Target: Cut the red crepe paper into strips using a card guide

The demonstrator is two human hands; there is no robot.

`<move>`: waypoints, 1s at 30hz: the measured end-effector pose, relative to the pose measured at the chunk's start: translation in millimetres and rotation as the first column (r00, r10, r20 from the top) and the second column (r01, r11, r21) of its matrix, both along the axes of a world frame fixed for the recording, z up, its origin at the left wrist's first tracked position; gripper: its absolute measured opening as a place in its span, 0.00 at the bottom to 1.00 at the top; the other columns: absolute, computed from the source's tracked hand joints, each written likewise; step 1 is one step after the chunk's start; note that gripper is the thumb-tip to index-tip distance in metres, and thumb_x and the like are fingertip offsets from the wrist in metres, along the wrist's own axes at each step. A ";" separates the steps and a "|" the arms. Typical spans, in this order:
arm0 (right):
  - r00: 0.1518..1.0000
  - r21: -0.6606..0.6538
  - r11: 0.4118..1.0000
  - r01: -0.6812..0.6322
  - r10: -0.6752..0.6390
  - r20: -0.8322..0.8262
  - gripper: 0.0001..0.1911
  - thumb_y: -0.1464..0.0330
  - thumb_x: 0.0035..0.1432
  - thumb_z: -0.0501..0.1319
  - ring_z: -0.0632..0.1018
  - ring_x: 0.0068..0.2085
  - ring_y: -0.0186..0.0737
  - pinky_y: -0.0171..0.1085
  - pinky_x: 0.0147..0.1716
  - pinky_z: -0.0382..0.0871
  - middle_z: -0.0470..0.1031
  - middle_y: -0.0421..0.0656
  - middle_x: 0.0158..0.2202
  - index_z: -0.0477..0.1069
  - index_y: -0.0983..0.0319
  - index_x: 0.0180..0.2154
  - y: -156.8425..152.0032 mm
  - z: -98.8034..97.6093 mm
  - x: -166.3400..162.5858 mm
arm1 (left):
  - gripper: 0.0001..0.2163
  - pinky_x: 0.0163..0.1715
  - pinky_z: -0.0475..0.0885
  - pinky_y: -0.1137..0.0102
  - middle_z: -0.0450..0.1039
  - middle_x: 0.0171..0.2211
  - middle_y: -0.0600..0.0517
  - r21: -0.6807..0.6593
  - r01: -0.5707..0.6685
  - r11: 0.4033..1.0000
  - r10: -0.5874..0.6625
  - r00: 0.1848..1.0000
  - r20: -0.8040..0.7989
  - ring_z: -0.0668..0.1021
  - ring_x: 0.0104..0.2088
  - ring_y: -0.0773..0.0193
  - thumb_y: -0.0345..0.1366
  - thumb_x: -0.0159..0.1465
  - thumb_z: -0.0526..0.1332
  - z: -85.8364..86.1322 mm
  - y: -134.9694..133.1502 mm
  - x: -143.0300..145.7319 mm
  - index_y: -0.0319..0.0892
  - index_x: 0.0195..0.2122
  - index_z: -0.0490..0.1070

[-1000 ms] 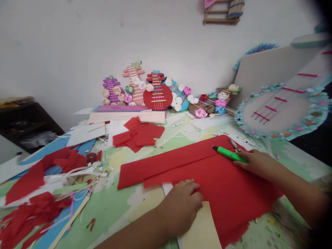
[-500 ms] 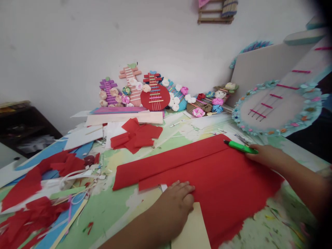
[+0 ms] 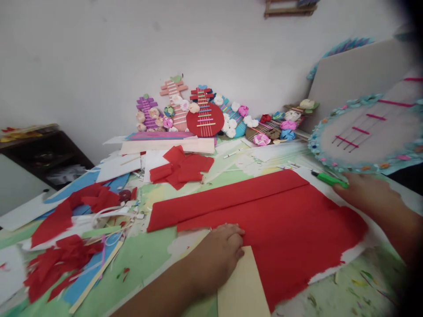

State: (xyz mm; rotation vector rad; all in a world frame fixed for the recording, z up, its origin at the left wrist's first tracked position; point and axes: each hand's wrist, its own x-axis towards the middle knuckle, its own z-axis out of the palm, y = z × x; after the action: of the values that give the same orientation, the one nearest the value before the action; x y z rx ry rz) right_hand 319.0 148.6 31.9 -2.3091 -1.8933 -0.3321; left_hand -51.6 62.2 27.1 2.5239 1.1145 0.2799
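Observation:
A large sheet of red crepe paper (image 3: pixel 291 229) lies on the table, with a separate-looking long folded band (image 3: pixel 228 196) along its far side. My left hand (image 3: pixel 222 246) rests on the sheet's near left part, fingers lying on it and holding nothing. Beside that hand, a cream card strip (image 3: pixel 243 286) runs toward me. My right hand (image 3: pixel 366 193) grips a green utility knife (image 3: pixel 330 179) just beyond the sheet's far right edge, its dark tip pointing left. The fingers under the knife are partly hidden.
Red paper pieces (image 3: pixel 181 167) lie behind the sheet, and red scraps (image 3: pixel 62 264) with strips are heaped at left. Decorated miniature lutes (image 3: pixel 205 116) lean on the back wall. A large flower-edged lute shape (image 3: pixel 373 132) stands at right. A dark shelf (image 3: pixel 46 154) is at far left.
My right hand and the knife have moved right, off the red paper's edge. The sheet's right end has shifted, showing white beneath. My left hand stays pressed in place; the view has turned slightly.

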 end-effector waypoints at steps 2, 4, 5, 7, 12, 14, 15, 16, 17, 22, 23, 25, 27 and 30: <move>0.986 0.041 0.985 -0.167 0.167 0.010 0.28 0.57 0.52 0.48 0.64 0.50 0.55 0.48 0.45 0.58 0.64 0.58 0.49 0.60 0.66 0.50 -23.0 5.7 -42.1 | 0.07 0.39 0.66 0.67 0.69 0.40 0.48 -0.043 -0.104 0.994 0.105 0.994 0.019 0.71 0.40 0.60 0.33 0.63 0.50 9.7 3.5 2.2 0.40 0.38 0.66; 0.804 -0.005 0.806 -0.591 0.589 -0.084 0.32 0.55 0.50 0.52 0.59 0.55 0.50 0.45 0.50 0.57 0.56 0.51 0.56 0.53 0.61 0.56 -54.8 9.0 -90.9 | 0.08 0.27 0.66 0.70 0.70 0.29 0.52 -0.109 -0.186 0.976 0.190 0.981 0.023 0.72 0.29 0.62 0.35 0.62 0.50 18.0 10.3 3.6 0.42 0.30 0.66; 0.704 -0.046 0.706 -0.707 0.697 -0.138 0.34 0.55 0.49 0.53 0.59 0.56 0.49 0.45 0.50 0.58 0.54 0.47 0.58 0.51 0.56 0.57 -70.5 9.9 -114.5 | 0.08 0.24 0.63 0.71 0.68 0.25 0.53 -0.131 -0.204 0.970 0.211 0.976 0.044 0.71 0.26 0.63 0.36 0.61 0.51 20.7 14.4 3.9 0.42 0.27 0.65; 0.543 -0.094 0.537 -0.839 0.810 -0.221 0.37 0.55 0.45 0.58 0.60 0.55 0.53 0.49 0.48 0.60 0.56 0.46 0.57 0.51 0.53 0.57 -92.8 10.3 -154.1 | 0.07 0.22 0.61 0.72 0.67 0.24 0.55 -0.150 -0.229 0.962 0.247 0.962 0.114 0.69 0.25 0.64 0.36 0.60 0.52 22.5 22.3 3.7 0.42 0.26 0.63; 0.515 0.091 0.767 -0.635 0.508 -0.691 0.34 0.59 0.48 0.57 0.67 0.50 0.49 0.49 0.45 0.65 0.62 0.49 0.53 0.50 0.56 0.57 -77.1 10.8 -195.1 | 0.07 0.22 0.62 0.76 0.67 0.26 0.58 -0.210 -0.283 0.936 0.329 0.915 0.233 0.70 0.26 0.68 0.37 0.61 0.50 21.0 33.5 3.9 0.43 0.28 0.62; 0.314 -0.006 0.826 -0.563 0.208 -0.926 0.30 0.61 0.50 0.57 0.74 0.42 0.45 0.44 0.37 0.70 0.71 0.47 0.43 0.53 0.56 0.55 -61.5 14.6 -195.7 | 0.07 0.21 0.62 0.77 0.66 0.25 0.58 -0.241 -0.298 0.924 0.361 0.887 0.287 0.70 0.26 0.69 0.38 0.61 0.51 25.6 35.3 3.6 0.43 0.28 0.62; 0.221 -0.071 0.815 -0.575 0.071 -0.973 0.28 0.62 0.49 0.58 0.75 0.38 0.43 0.42 0.35 0.71 0.73 0.46 0.38 0.57 0.58 0.53 -56.0 17.1 -195.0 | 0.07 0.21 0.62 0.77 0.66 0.25 0.58 -0.259 -0.305 0.916 0.380 0.867 0.322 0.70 0.26 0.69 0.38 0.61 0.51 29.1 35.0 2.9 0.43 0.27 0.63; 0.154 -0.129 0.789 -0.601 -0.044 -0.987 0.25 0.64 0.48 0.59 0.76 0.36 0.43 0.41 0.34 0.71 0.74 0.45 0.35 0.61 0.59 0.49 -52.4 19.7 -194.1 | 0.08 0.21 0.62 0.76 0.67 0.25 0.58 -0.265 -0.320 0.910 0.401 0.842 0.362 0.70 0.26 0.68 0.39 0.61 0.51 32.9 33.4 1.8 0.43 0.28 0.63; 0.113 -0.168 0.768 -0.618 -0.125 -0.986 0.21 0.65 0.47 0.61 0.76 0.35 0.42 0.39 0.33 0.71 0.74 0.45 0.33 0.64 0.61 0.45 -50.2 21.7 -193.3 | 0.08 0.21 0.63 0.76 0.67 0.26 0.57 -0.244 -0.353 0.903 0.426 0.811 0.402 0.70 0.26 0.68 0.38 0.61 0.51 36.1 29.9 0.4 0.43 0.28 0.63; -0.021 -0.223 0.861 -0.458 -0.262 -0.965 0.07 0.68 0.45 0.62 0.76 0.29 0.38 0.35 0.27 0.71 0.75 0.44 0.29 0.68 0.62 0.30 -41.6 12.7 -189.3 | 0.13 0.25 0.64 0.68 0.66 0.24 0.51 0.321 -0.418 0.850 0.290 0.880 0.376 0.69 0.26 0.63 0.35 0.63 0.46 18.2 -20.2 -4.0 0.39 0.25 0.65; -0.059 -0.229 0.872 -0.433 -0.281 -0.958 0.06 0.69 0.46 0.62 0.76 0.28 0.37 0.34 0.27 0.71 0.75 0.43 0.29 0.67 0.61 0.29 -38.8 7.1 -188.4 | 0.13 0.25 0.65 0.68 0.66 0.23 0.50 0.450 -0.317 0.835 0.170 0.926 0.336 0.70 0.26 0.62 0.34 0.62 0.47 5.8 -33.0 -3.3 0.39 0.24 0.65; -0.129 -0.232 0.869 -0.436 -0.316 -0.940 0.06 0.70 0.46 0.62 0.76 0.29 0.37 0.34 0.28 0.71 0.75 0.43 0.30 0.67 0.61 0.30 -33.8 -4.5 -187.3 | 0.16 0.26 0.66 0.67 0.69 0.24 0.48 0.682 -0.285 0.673 0.042 0.936 0.350 0.71 0.27 0.60 0.37 0.63 0.46 -22.6 -54.3 -1.3 0.38 0.24 0.67; -0.168 -0.220 0.852 -0.475 -0.333 -0.928 0.08 0.71 0.47 0.62 0.77 0.32 0.38 0.35 0.31 0.71 0.76 0.44 0.32 0.67 0.61 0.33 -30.4 -13.6 -187.4 | 0.14 0.31 0.66 0.70 0.71 0.27 0.53 0.724 -0.251 0.642 0.001 0.945 0.327 0.72 0.29 0.65 0.31 0.65 0.46 -47.5 -66.2 -0.6 0.41 0.26 0.68; -0.154 -0.239 0.820 -0.521 -0.366 -0.918 0.12 0.71 0.47 0.62 0.77 0.34 0.40 0.36 0.33 0.72 0.76 0.44 0.34 0.67 0.61 0.37 -28.8 -18.8 -189.2 | 0.12 0.36 0.65 0.73 0.72 0.30 0.59 0.742 -0.159 0.652 -0.048 0.967 0.250 0.72 0.31 0.70 0.30 0.65 0.48 -66.0 -69.5 -4.1 0.44 0.28 0.69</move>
State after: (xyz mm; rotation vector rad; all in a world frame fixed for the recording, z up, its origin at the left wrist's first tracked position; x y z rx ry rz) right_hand 129.7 119.8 13.1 -1.3463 -1.0540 1.8726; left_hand -55.7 -7.3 -38.9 3.0099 1.1205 1.3023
